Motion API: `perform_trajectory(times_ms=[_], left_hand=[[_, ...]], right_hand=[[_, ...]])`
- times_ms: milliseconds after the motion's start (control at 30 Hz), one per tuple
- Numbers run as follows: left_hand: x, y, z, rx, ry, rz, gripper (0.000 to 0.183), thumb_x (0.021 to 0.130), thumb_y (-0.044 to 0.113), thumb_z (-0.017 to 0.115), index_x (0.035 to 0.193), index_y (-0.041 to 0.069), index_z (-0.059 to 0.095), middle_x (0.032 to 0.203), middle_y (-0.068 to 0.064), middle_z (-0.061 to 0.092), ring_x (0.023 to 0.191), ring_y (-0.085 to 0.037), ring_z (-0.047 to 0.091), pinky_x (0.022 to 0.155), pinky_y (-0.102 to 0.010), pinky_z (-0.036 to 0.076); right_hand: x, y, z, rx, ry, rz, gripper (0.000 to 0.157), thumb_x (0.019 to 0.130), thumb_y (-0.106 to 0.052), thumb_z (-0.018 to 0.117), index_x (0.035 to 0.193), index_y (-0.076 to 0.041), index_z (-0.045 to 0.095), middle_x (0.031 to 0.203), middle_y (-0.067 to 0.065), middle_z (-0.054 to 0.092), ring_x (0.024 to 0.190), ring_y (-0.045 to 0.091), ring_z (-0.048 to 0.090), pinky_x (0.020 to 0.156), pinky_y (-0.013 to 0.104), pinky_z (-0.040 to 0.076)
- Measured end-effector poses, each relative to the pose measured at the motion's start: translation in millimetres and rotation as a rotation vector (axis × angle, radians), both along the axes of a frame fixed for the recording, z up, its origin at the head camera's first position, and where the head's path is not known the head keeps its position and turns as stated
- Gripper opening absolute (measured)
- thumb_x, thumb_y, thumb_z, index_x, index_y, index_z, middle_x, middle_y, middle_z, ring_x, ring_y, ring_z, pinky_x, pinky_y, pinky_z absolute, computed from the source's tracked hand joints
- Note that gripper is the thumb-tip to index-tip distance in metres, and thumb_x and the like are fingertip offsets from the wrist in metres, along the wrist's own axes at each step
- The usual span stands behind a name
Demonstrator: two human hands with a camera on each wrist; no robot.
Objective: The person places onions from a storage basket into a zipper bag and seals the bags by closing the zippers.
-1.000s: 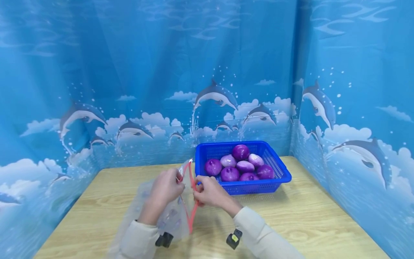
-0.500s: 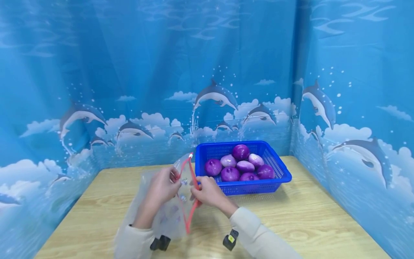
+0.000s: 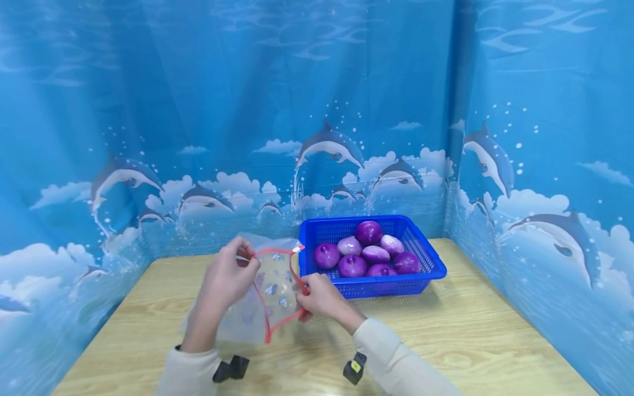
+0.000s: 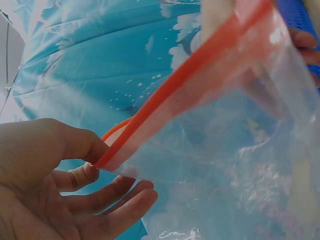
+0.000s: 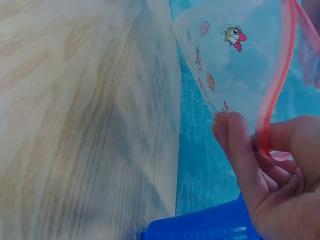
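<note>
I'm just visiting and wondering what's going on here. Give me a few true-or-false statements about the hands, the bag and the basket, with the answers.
1. The left hand and right hand both hold the clear bag by its red rim. True.
2. The bag is sealed. False: it gapes open between the two hands.
3. Several purple onions lie in the blue basket. True.
4. The basket stands to the left of the bag. False: it stands to the right.
5. The bag is completely plain. False: small coloured prints show on it.
</note>
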State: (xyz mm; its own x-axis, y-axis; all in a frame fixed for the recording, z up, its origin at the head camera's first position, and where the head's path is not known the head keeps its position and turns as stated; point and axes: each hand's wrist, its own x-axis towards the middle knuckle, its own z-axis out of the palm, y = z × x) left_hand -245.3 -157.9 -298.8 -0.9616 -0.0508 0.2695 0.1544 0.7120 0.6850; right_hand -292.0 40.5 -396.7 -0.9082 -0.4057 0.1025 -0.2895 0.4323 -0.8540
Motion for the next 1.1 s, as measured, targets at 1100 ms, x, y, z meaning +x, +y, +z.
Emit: perform_trajectory(times_ms=[1100], left_hand=[[11.4, -35, 9.9, -0.056, -0.138, -0.113, 0.04, 0.102, 0.014, 0.06, 0.142, 0.009, 0.06, 0.136, -0.026, 0.065, 0.098, -0.031, 0.074, 0.065, -0.032, 0.063]], right_hand=[[-4.4, 8, 6.4, -0.079, 0.016, 0.099, 0.023, 0.099, 0.001, 0.058, 0.12, 0.01, 0.066, 0.079, 0.022, 0.075, 0.058, 0.025, 0.074, 0.054, 0.031, 0.065]])
